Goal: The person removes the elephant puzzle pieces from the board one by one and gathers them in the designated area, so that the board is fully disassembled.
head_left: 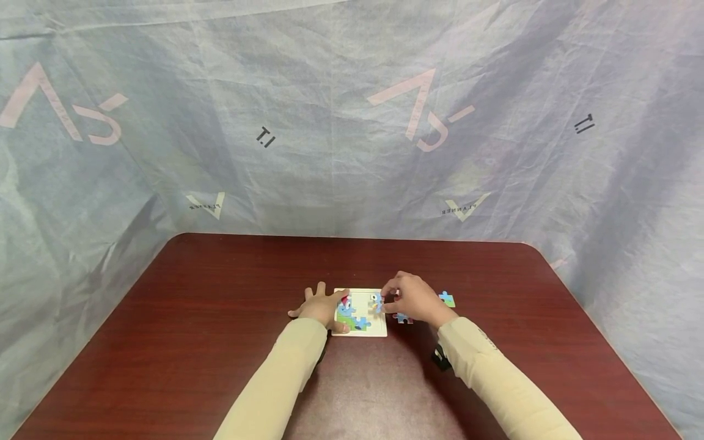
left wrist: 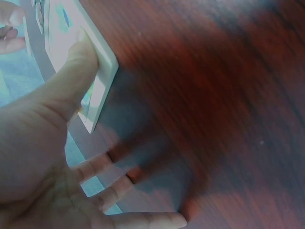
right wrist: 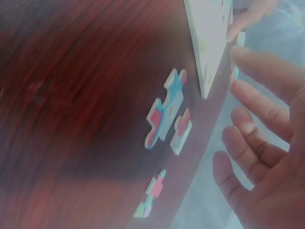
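Note:
A shallow jigsaw puzzle tray (head_left: 360, 333) with a pale rim lies on the table. Joined pieces (head_left: 360, 322) with blue and green print fill its left and lower part. My left hand (head_left: 321, 307) spreads over the tray's left edge. In the left wrist view its thumb (left wrist: 81, 59) presses on the tray while the other fingers reach straight past it to the tabletop. My right hand (head_left: 414, 297) pinches a blue jigsaw piece (head_left: 376, 302) between thumb and forefinger over the tray's right side. That piece (right wrist: 234, 75) shows nearly edge-on in the right wrist view, the remaining fingers loosely bent.
Loose jigsaw pieces lie right of the tray: a blue and red one (right wrist: 167, 109), a smaller one (right wrist: 181, 132) beside it, and another (right wrist: 151, 193) farther off. A green and blue piece (head_left: 447, 299) shows beyond my right wrist. Printed cloth (head_left: 330, 122) hangs behind the dark red table (head_left: 247, 269).

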Tool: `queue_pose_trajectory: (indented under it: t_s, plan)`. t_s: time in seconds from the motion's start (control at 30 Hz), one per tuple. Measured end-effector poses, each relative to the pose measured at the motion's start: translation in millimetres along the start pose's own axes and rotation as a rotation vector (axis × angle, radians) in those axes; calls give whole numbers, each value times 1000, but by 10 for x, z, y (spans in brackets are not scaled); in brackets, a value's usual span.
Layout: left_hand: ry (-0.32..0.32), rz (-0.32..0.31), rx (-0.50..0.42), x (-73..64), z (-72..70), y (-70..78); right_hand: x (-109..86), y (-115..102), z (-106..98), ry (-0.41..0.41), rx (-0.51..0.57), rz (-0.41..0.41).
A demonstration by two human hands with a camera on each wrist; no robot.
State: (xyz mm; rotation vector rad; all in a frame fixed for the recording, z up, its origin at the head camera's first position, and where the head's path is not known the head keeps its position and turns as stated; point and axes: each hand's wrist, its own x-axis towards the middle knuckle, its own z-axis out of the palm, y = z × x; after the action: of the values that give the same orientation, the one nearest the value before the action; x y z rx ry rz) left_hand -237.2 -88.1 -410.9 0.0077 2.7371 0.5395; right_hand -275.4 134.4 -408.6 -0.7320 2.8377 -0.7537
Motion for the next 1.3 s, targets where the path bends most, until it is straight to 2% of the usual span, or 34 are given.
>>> queue_pose_trajectory:
  t_s: [0.4,0.6,0.87,1.3]
  plan:
    - [-8,2,-6,-14,-7,-3,-123,120,-67,24,-16,-44]
    - [-3,8,13,-33,-19,8,-182,168,-99,35,-8,-23]
    - [4,8,31,50,20,-20,-230,271,-142,30,-35,-31]
    - [7,9,39,80,36,-35,-364,464,-195,62,-9,-23]
